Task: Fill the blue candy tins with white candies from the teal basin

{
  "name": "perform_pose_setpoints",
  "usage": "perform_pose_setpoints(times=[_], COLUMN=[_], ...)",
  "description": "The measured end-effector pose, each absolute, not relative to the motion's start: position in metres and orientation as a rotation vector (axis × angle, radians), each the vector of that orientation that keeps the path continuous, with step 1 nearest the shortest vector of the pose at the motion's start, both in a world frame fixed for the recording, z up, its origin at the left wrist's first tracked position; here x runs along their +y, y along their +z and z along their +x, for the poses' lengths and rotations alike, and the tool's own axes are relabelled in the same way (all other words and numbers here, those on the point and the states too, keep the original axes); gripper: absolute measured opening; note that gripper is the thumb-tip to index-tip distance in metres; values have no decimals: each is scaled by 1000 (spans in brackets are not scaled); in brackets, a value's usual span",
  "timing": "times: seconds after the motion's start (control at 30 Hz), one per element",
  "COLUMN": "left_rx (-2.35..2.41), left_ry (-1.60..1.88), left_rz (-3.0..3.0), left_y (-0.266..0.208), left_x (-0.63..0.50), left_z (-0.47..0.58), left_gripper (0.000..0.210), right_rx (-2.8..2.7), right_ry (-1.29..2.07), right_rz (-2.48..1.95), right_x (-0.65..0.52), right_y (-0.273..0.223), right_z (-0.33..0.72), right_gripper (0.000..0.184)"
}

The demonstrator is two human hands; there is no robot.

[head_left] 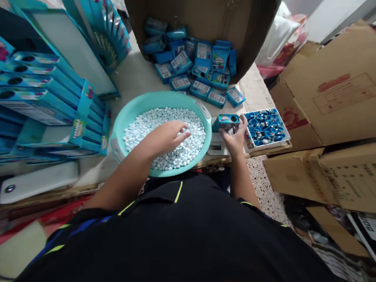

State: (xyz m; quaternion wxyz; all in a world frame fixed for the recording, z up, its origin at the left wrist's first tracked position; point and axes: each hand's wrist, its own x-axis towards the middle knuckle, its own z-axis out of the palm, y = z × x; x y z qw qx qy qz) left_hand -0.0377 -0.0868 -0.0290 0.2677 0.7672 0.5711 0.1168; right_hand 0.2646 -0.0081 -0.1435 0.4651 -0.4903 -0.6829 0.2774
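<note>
My left hand (169, 137) is palm down over small white candies (164, 158) in a turquoise basin (160, 98). Its thumb and index finger are apart and nothing shows between them; the other fingertips are hidden. My right hand (235, 138) grips a small blue candy box (227, 119) by its side, fingers and thumb around it. The box's top has a dark round hole and faces up. Under the box is a small white scale (217, 145) with a display. Right of this hand, a shallow white tray (266, 147) holds many blue caps (266, 127).
A tipped cardboard carton (205, 15) at the back spills blue boxes (200, 89) onto the table. Blue display cases (49, 105) stand at left, near a white device (39, 182). Large cardboard boxes (337, 98) are at right. The table's front edge runs close to my body.
</note>
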Motion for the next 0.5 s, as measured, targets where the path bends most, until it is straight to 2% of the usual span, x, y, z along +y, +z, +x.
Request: perform_pose_setpoints(times=[0.07, 0.17, 0.27, 0.4, 0.5], left_rx=[1572, 1512, 1546, 1475, 1171], left_ry=[423, 643, 858, 1095, 1210], left_rz=[2037, 1999, 1775, 1132, 616], left_y=[-31, -37, -43, -43, -38], left_x=[-89, -90, -88, -78, -73], left_z=[-28, -16, -10, -13, -18], left_gripper=[57, 56, 51, 50, 53], right_rx=[-1538, -1529, -1623, -1555, -1851], right_ry=[776, 863, 676, 164, 51], right_rz=[-1203, -1239, -1271, -1191, -1047], right_x=[-2, 5, 6, -11, -29], right_y=[-151, -149, -131, -98, -78], right_z=[256, 252, 252, 225, 187], right_gripper=[110, 75, 47, 44, 42])
